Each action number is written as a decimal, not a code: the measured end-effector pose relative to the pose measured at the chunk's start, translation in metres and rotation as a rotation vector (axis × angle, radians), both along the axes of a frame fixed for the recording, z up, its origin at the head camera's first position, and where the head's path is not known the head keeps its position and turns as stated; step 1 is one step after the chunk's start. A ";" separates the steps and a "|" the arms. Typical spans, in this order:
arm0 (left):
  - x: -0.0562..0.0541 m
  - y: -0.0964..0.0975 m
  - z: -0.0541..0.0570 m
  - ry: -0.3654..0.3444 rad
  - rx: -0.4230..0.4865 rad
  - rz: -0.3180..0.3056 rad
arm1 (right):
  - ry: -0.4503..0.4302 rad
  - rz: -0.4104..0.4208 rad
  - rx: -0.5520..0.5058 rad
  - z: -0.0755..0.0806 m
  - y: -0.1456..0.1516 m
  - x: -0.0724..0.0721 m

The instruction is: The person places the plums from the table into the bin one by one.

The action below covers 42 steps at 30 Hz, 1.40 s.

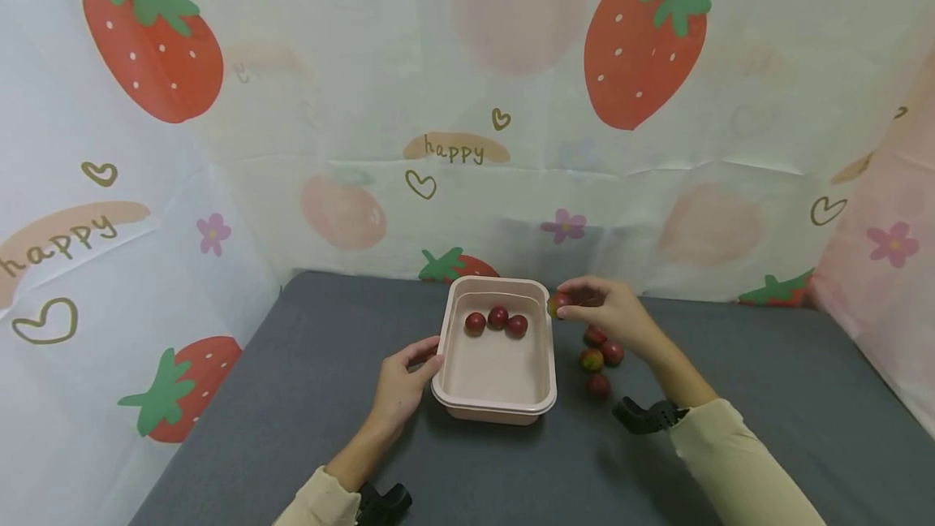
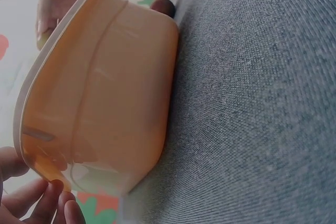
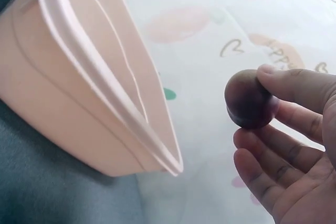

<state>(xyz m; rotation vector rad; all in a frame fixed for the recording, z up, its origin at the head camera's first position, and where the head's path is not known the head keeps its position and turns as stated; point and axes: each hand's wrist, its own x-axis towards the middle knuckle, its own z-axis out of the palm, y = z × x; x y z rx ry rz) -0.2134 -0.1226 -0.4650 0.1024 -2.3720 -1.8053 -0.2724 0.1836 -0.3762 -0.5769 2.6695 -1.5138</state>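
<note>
A pale pink rectangular plastic container (image 1: 497, 380) stands on the grey cloth with three dark red plums (image 1: 498, 317) inside, towards its far end. My left hand (image 1: 407, 380) pinches the rim at its left side, thumb above and fingers below, as the left wrist view shows on the container wall (image 2: 121, 77). Just outside the right rim, my right hand (image 1: 602, 311) holds up a red and yellow-green plum (image 1: 559, 303) between thumb and fingertips. In the right wrist view this plum (image 3: 249, 98) is off the table and apart from the container.
Several more plums (image 1: 599, 385) lie in a loose group on the cloth right of the container, under the right forearm. Grey cloth (image 1: 307, 396) covers the table. A strawberry-printed sheet (image 1: 351, 104) hangs behind and along the sides.
</note>
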 end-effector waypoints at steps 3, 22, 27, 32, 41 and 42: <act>0.000 0.000 0.001 0.003 -0.003 -0.001 | 0.007 0.019 0.005 0.001 -0.007 -0.006; 0.001 0.001 0.002 0.008 -0.002 -0.008 | 0.060 0.084 0.120 0.011 -0.058 -0.039; 0.002 0.001 0.002 0.015 0.008 -0.008 | 0.041 0.085 0.128 0.009 -0.070 -0.044; 0.002 0.001 0.003 0.014 0.006 -0.012 | 0.042 0.094 0.128 0.006 -0.082 -0.049; 0.001 0.002 0.001 0.015 0.014 -0.009 | -0.015 0.095 0.140 -0.003 -0.102 -0.056; 0.000 0.002 0.001 0.011 0.019 -0.008 | -0.024 0.095 0.146 -0.004 -0.104 -0.056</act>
